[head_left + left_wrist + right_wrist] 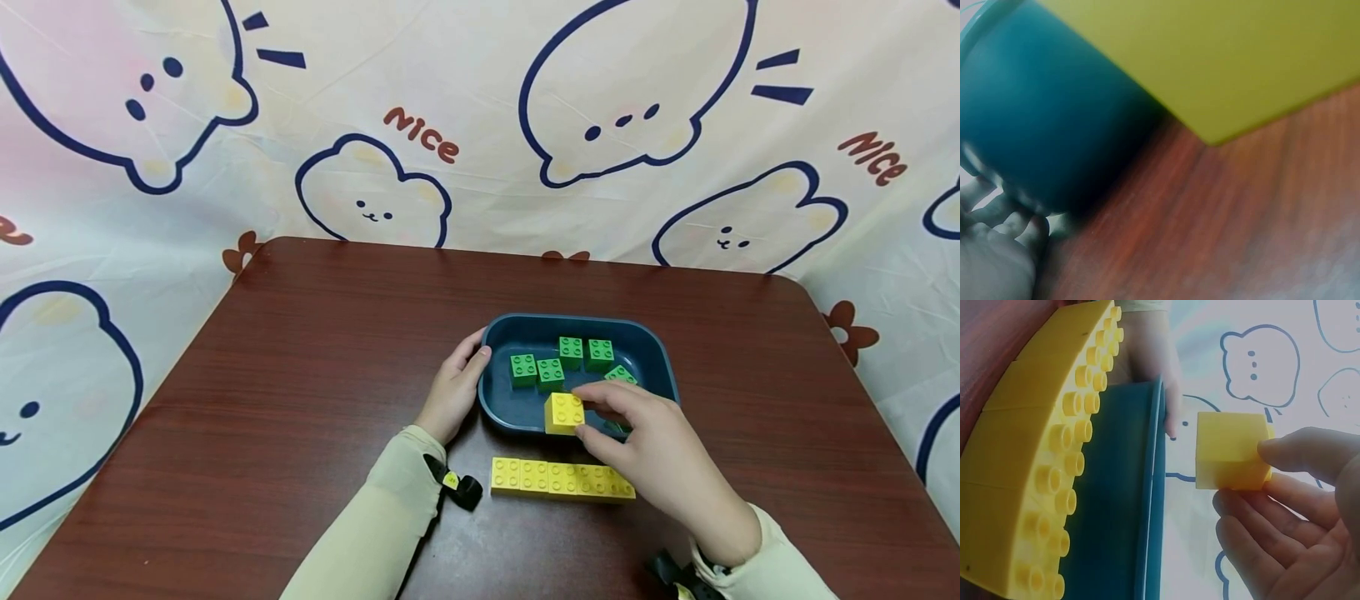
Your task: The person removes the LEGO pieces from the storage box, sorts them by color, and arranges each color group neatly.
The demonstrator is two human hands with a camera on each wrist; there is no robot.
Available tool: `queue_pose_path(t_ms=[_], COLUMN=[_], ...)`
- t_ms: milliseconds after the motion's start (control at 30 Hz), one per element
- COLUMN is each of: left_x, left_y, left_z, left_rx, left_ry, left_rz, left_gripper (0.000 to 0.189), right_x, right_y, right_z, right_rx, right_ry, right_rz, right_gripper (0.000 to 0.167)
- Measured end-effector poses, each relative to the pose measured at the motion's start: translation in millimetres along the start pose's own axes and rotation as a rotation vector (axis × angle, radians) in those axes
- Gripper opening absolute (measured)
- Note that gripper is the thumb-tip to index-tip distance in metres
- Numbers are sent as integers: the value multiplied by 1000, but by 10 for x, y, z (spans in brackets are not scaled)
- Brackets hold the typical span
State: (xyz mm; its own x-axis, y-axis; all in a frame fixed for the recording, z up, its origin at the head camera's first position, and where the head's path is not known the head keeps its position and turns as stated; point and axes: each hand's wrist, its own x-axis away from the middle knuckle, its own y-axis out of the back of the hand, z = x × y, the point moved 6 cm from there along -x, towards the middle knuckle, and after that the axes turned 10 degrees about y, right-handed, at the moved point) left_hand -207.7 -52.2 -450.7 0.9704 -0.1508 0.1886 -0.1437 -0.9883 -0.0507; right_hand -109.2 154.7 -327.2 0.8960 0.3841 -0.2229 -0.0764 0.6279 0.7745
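Note:
My right hand (pixel 660 442) pinches a yellow toy brick (pixel 562 414) between thumb and fingers, above the near edge of the dark blue tray (pixel 502 408). In the right wrist view, the same yellow brick (pixel 1229 450) is held clear of the tray. My left hand (pixel 452 387) grips the tray's left end, thumb at the rim. Fingers (pixel 1016 225) show against the tray wall (pixel 1047 112) in the left wrist view. Several green bricks (pixel 522 371) lie inside the tray; the right hand partly covers some. In front of the tray, yellow bricks stand end to end in a row (pixel 562 481).
The brown wooden table (pixel 300 400) extends around the tray. Behind it hangs a pale cloth (pixel 480 83) with cartoon outlines. A black wrist strap (pixel 457 487) sits on the left sleeve, close to the yellow row's left end.

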Motion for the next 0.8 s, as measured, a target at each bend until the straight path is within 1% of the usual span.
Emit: queue_pose_path(t_ms=[133,300,467,600,800], left_x=[-6,-11,-8,2,3], left_y=[2,-2,-12,-10,-7], left_z=[6,23,32,28,29], left_rx=[-3,-9,-5,-5,-9], left_ry=[1,14,28,27,26], left_rz=[-4,0,5,7,9], left_gripper=[41,42,42,43,43], right_x=[70,164,266,345,456], right_y=[35,81,101,107,163], right_z=[13,18,-1,-33,-104], right_rx=[3,24,-15,-53,-35], right_ry=[30,44,62,59,47], right_rz=[-20,-48,-83,-99,-136], right_gripper=[35,37,39,41,43])
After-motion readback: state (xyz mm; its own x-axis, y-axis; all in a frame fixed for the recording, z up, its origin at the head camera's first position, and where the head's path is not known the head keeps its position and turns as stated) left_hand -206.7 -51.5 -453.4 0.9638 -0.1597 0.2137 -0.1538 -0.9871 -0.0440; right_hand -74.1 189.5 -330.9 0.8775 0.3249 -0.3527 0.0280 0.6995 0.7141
